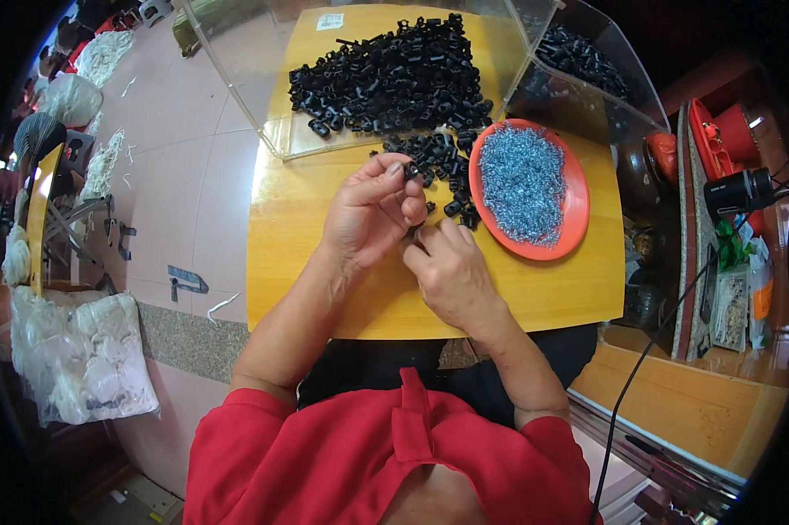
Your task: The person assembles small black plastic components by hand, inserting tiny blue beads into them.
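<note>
My left hand is raised over the yellow table, thumb and fingers pinching a small black plastic part. Just below and to the right, my right hand has its fingertips drawn together close to the left palm. What those fingertips hold, if anything, is hidden. Loose black plastic parts lie on the tabletop beyond my hands. To their right rests an oval red plate heaped with tiny bluish-silver metal pieces, too small to name.
At the table's far side, a clear plastic bin lies around a large heap of black parts. A dark cylindrical device with a cable stands at the right beside a shelf. Plastic bags lie at the left.
</note>
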### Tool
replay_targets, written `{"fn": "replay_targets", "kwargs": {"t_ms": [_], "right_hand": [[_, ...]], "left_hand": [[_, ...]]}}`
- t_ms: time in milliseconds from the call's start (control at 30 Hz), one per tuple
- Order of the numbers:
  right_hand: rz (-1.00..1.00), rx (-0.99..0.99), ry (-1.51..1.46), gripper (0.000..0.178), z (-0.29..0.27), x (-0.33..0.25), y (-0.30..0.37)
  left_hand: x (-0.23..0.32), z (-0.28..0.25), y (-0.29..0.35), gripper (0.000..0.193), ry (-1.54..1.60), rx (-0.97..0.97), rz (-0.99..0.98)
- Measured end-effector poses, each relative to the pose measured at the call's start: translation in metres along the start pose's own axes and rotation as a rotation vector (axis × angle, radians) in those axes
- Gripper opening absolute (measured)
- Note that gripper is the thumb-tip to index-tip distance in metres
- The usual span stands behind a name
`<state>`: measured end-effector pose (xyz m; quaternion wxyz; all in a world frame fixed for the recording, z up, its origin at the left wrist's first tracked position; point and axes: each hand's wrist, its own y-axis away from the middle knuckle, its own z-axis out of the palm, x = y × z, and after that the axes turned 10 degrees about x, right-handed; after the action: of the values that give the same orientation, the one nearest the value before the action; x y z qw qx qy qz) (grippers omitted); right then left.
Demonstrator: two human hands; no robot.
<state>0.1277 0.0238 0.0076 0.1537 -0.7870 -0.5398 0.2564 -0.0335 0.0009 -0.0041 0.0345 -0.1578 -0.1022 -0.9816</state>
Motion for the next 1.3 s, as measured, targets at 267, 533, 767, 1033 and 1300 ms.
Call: {"fn": "replay_targets", "kwargs": {"t_ms": [267, 533, 767, 1033, 1300], "right_hand": [[0.030, -0.010, -0.031, 0.015, 0.002, 0.003, 0.002], [0.726, 0.056, -0.702, 0.012, -0.043, 0.027, 0.003], [0.885, 0.222, -1.165, 0.017, -0.057, 0.035, 0.006], [0.887, 0.230, -1.181, 0.013, -0.057, 0.027, 0.004], [0.919, 0.196, -1.079, 0.013, -0.055, 0.026, 0.003]], "left_hand": [[-0.006, 0.002, 0.002, 0.013, -0.042, -0.032, -0.032], [-0.017, 0.003, 0.008, 0.013, -0.156, -0.012, -0.074], [-0.034, 0.000, 0.012, 0.018, -0.193, -0.040, -0.244], [-0.033, 0.001, 0.012, 0.018, -0.253, -0.035, -0.225], [-0.034, 0.004, 0.014, 0.017, -0.317, -0.004, -0.197]]}}
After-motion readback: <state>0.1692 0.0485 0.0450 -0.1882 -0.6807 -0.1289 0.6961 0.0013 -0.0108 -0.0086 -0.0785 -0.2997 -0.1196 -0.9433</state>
